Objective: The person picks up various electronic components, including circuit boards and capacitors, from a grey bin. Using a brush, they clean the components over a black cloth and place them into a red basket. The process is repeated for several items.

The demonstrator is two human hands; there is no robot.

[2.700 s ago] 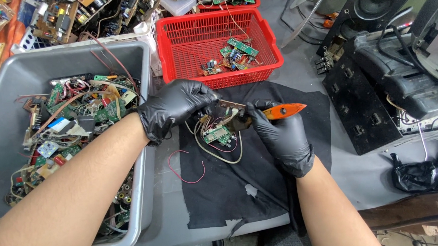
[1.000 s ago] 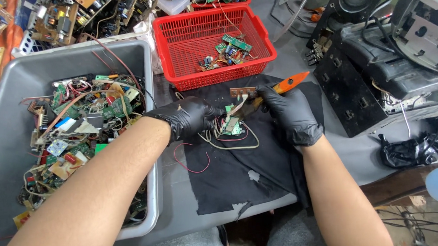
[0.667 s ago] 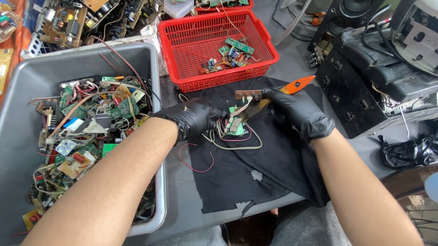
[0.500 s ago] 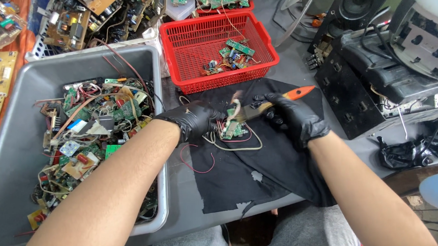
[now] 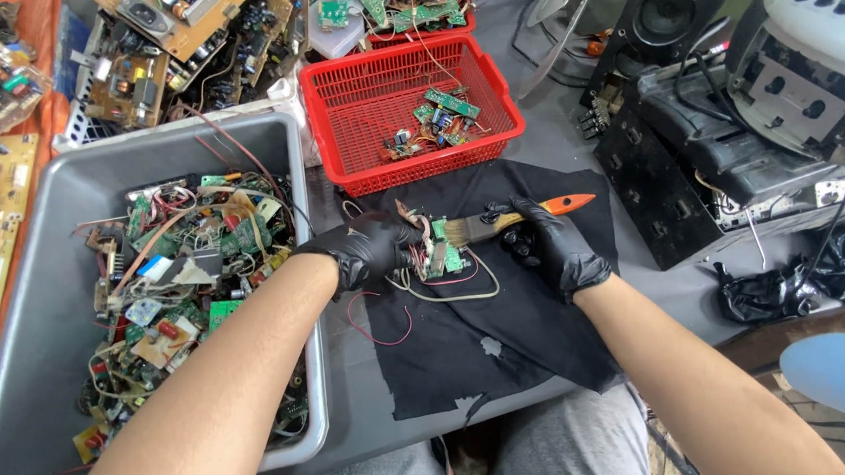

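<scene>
Both my hands wear black gloves. My left hand (image 5: 367, 248) grips a small green circuit board (image 5: 440, 256) with loose wires hanging from it, held just above a black cloth (image 5: 489, 311). My right hand (image 5: 548, 245) holds a paintbrush (image 5: 513, 219) with an orange handle tip. Its bristles rest against the top of the board. A cream wire loop (image 5: 454, 294) and a thin red wire (image 5: 379, 331) lie on the cloth below the board.
A grey tub (image 5: 22, 316) full of circuit boards and wires stands at the left. A red plastic basket (image 5: 377, 95) with a few small boards sits behind the cloth. Black audio gear and a speaker (image 5: 680, 7) crowd the right. More boards lie piled at the back left.
The brush has moved over the board, its bristles now lying on the board's top. My left hand keeps the board in about the same place. The camera has tilted slightly.
</scene>
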